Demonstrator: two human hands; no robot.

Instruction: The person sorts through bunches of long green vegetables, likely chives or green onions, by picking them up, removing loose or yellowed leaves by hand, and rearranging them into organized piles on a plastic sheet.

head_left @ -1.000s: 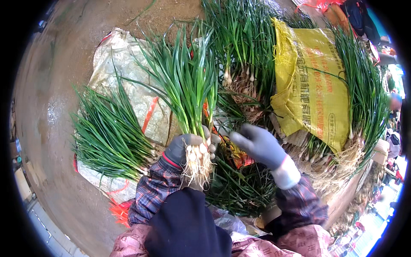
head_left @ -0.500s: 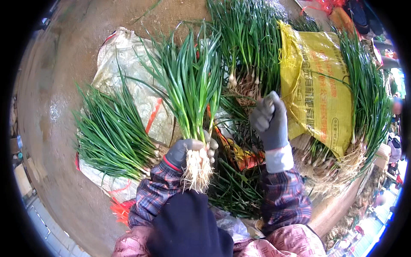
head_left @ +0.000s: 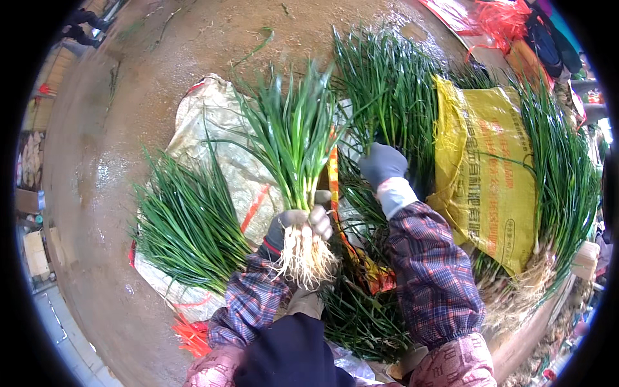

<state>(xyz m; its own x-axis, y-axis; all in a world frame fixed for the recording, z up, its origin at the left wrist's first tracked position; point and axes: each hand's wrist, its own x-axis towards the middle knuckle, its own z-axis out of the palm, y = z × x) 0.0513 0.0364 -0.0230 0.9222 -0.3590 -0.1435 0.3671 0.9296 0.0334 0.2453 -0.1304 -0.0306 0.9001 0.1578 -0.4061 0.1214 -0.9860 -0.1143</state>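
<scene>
Upright in my left hand (head_left: 303, 222) is a bunch of green garlic (head_left: 300, 148). The gloved fingers wrap round its white lower stalks, and pale roots hang below them. My right hand (head_left: 385, 166), also in a grey glove, is at the lower end of a big heap of green garlic (head_left: 390, 90) at the back. Its fingers curl under, away from view, so what they hold is hidden. Left of my left hand, a smaller pile of green garlic (head_left: 190, 226) lies on a whitish woven sack (head_left: 216, 129).
A yellow woven sack (head_left: 496, 180) covers part of another green garlic pile (head_left: 561, 174) at the right. Loose green leaves (head_left: 361, 316) lie between my arms. Red plastic strips (head_left: 192, 335) are at the lower left, with more red plastic (head_left: 506, 26) at the far right.
My right hand has moved left and slightly down in the picture, to the foot of the back heap. My left hand still holds its bunch. The whole view has shifted.
</scene>
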